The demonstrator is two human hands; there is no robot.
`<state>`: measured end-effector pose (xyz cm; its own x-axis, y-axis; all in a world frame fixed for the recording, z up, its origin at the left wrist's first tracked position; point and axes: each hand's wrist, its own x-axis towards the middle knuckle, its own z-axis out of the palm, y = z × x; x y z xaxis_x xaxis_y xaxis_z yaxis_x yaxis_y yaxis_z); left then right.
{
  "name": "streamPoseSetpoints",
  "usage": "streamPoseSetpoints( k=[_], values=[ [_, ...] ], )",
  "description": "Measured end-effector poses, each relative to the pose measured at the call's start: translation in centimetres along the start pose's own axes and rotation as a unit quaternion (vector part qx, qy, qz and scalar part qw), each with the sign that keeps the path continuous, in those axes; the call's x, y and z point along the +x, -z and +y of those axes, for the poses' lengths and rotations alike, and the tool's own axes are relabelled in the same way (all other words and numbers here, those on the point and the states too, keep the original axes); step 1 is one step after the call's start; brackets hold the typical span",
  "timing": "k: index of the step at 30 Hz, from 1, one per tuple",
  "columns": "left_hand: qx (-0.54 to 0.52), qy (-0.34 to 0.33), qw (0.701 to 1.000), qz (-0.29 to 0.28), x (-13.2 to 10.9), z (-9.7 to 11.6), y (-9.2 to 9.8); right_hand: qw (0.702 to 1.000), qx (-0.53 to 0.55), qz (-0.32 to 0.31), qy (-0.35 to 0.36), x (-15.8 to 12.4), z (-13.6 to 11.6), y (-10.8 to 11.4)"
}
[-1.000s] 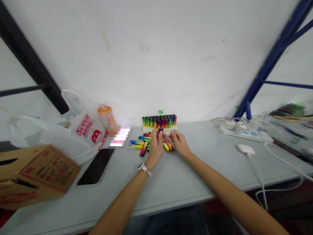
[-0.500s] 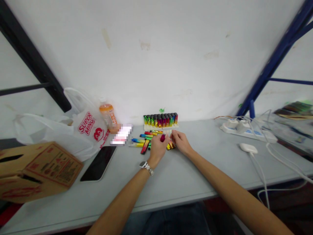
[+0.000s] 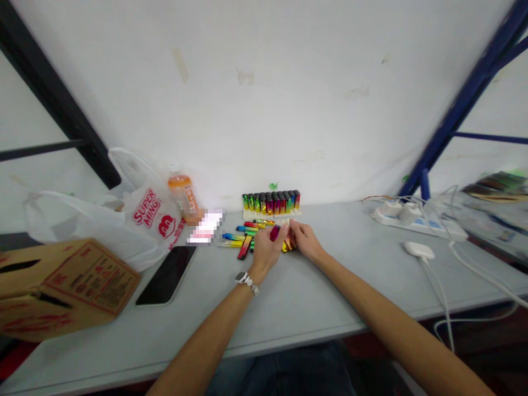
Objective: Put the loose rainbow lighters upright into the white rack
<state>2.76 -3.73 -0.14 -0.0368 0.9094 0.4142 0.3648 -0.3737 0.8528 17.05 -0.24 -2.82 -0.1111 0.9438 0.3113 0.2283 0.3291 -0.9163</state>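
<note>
My left hand (image 3: 267, 247), with a silver watch on its wrist, is closed around a shiny magenta lighter (image 3: 274, 233). Close beside it, my right hand (image 3: 304, 241) has its fingers pinched together; what they hold, if anything, is hidden. Between and below the fingertips a yellow-and-red lighter (image 3: 287, 247) shows in part. Loose metallic-coloured lighters (image 3: 245, 247) lie in a pile to the left of my left hand. Behind the hands, several lighters (image 3: 270, 203) with black tops stand upright in rows in a white tray (image 3: 297, 213).
To the left are a bright blurred-out screen (image 3: 205, 226), a dark phone (image 3: 167, 276), an orange drink bottle (image 3: 183, 195), a plastic bag (image 3: 144, 220) and a cardboard box (image 3: 70, 289). A power strip (image 3: 421, 224) and a white charger (image 3: 419, 250) with cables lie right.
The magenta lighter has turned slightly in my left hand, and more of it shows. My right fingertips have come a little closer to my left. The upright rows look the same.
</note>
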Motion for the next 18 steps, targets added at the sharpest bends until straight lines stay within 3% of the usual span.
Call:
streamPoseSetpoints(
  k=[12, 18],
  values=[
    [0.075, 0.018, 0.997, 0.012, 0.5, -0.3, 0.0, 1.0, -0.016, -0.021, 0.006, -0.1, 0.0, 0.0],
    [0.067, -0.021, 0.997, -0.036, 0.0, -0.3, 0.1, 0.999, 0.011, -0.024, 0.042, -0.6, -1.4, -0.4]
  ],
)
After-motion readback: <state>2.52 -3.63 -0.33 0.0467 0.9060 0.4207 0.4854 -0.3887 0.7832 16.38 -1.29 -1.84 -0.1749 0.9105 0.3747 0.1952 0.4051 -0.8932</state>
